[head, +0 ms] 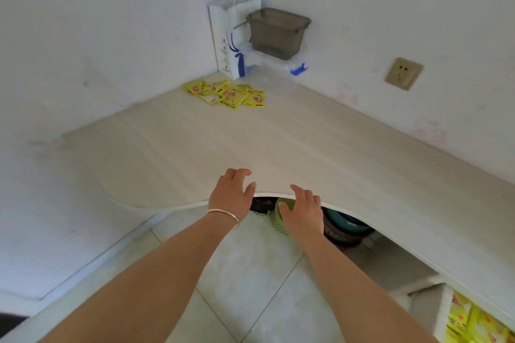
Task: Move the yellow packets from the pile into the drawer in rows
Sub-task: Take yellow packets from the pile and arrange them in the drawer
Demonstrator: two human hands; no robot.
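A loose pile of yellow packets (226, 93) lies on the pale desk (195, 153) near its far corner. Under the desk at the bottom right, an open white drawer (443, 312) holds several yellow packets (471, 320) side by side. My left hand (232, 193), with a silver bracelet on its wrist, hovers at the desk's front edge with fingers spread and nothing in it. Just to its right, my right hand (302, 209) is also empty, fingers apart, at the same edge. Both hands are far from the pile.
A white paper bag (232, 39) and a grey plastic bin (276, 32) stand in the far corner against the wall. A wall socket (403, 73) sits at right. Under the desk are a green basket (281, 220) and stacked basins (345, 228) on the tiled floor.
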